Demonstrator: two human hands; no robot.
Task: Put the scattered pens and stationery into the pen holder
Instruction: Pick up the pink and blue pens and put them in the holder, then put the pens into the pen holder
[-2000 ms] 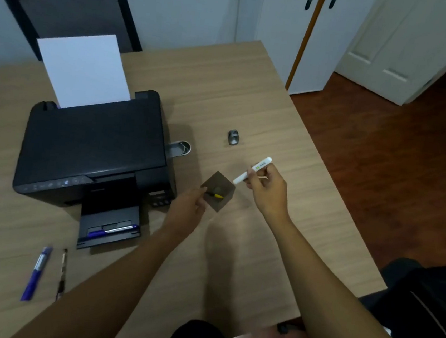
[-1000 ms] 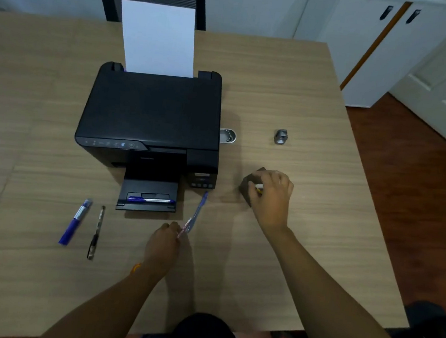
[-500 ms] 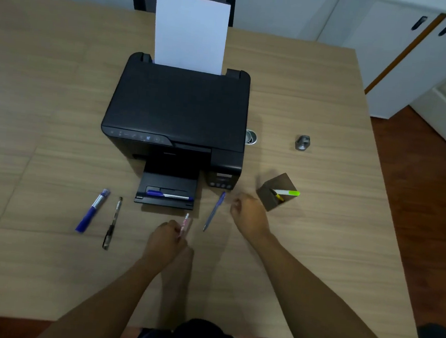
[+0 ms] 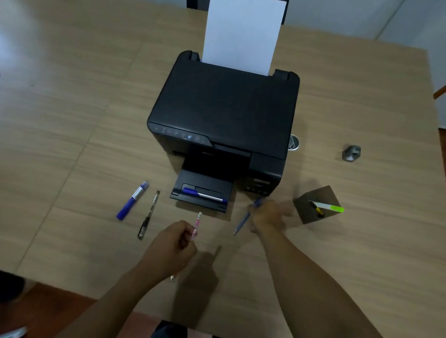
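A dark square pen holder [image 4: 307, 205] stands right of the printer with a white-and-green highlighter [image 4: 328, 207] and a yellow-tipped pen [image 4: 317, 209] in it. My left hand [image 4: 174, 243] is closed around a pink pen [image 4: 196, 225] pointing up and away. My right hand [image 4: 267, 217] is blurred and grips a blue pen [image 4: 243, 222] just left of the holder. On the table at the left lie a blue marker [image 4: 132, 200] and a black pen [image 4: 148, 216]. Another blue pen [image 4: 204, 195] rests on the printer's output tray.
A black printer [image 4: 225, 111] with an upright white sheet [image 4: 243, 30] takes up the table's middle. A small metal object [image 4: 351, 153] lies at the right, and a round cable port [image 4: 294, 143] sits beside the printer. The table's near edge runs below my forearms.
The view has shifted left. My right hand has closed on the blue pen that lay by the printer's corner. My left hand still holds the pink pen, slightly raised.
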